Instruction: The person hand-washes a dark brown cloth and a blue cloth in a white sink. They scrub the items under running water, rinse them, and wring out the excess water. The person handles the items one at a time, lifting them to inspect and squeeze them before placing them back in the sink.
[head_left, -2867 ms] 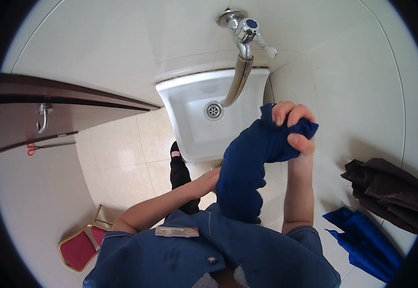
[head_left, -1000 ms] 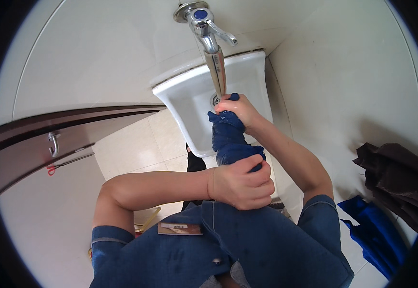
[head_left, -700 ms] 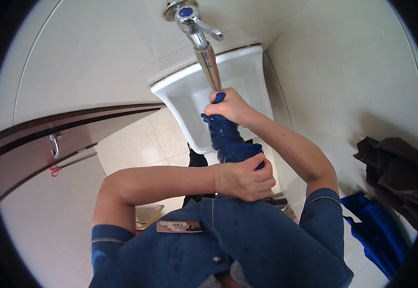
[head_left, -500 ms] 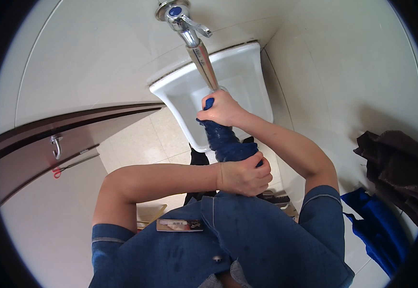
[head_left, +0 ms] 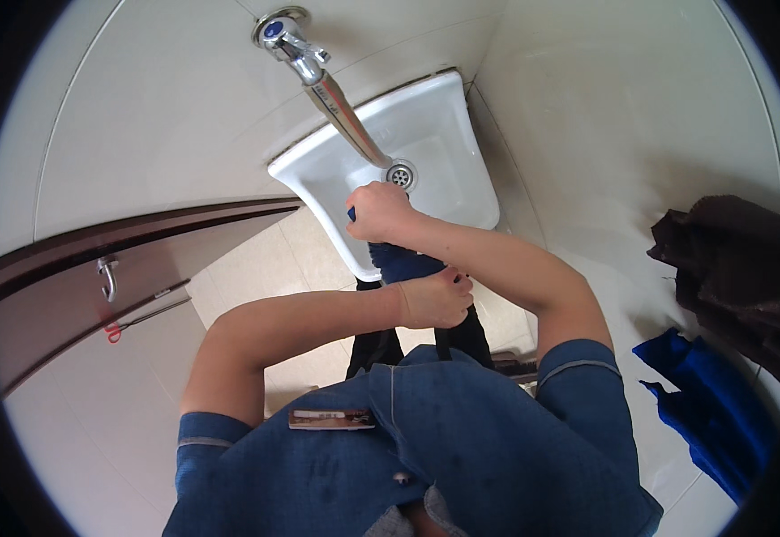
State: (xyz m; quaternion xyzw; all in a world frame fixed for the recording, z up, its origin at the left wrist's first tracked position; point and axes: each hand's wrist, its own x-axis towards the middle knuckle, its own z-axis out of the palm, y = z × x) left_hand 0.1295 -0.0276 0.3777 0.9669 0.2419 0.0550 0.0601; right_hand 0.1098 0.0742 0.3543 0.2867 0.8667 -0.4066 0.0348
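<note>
A wet dark blue cloth (head_left: 399, 263) is bunched and twisted between my two hands, over the front part of a white sink (head_left: 478, 170). My right hand (head_left: 379, 212) is closed around its far end, with a bit of the cloth poking out at the left of the fist. Nearer to my body, my left hand (head_left: 439, 299) grips the other end, fingers curled over it. Part of the cloth is hidden behind my right forearm and my fingers. Just beyond my right hand are the metal drain (head_left: 399, 175) and the lower end of the tap spout.
A chrome tap (head_left: 287, 45) with a long spout (head_left: 350, 121) comes from the tiled wall. On the right hang a dark brown cloth (head_left: 735, 277) and a bright blue cloth (head_left: 712, 412). At the left are a metal hook (head_left: 108, 279) and red-handled scissors (head_left: 114, 332).
Both hands have shifted left, and my right hand has drawn nearer to my body. Less cloth shows between them. The drain has come into sight, and the view has shifted slightly.
</note>
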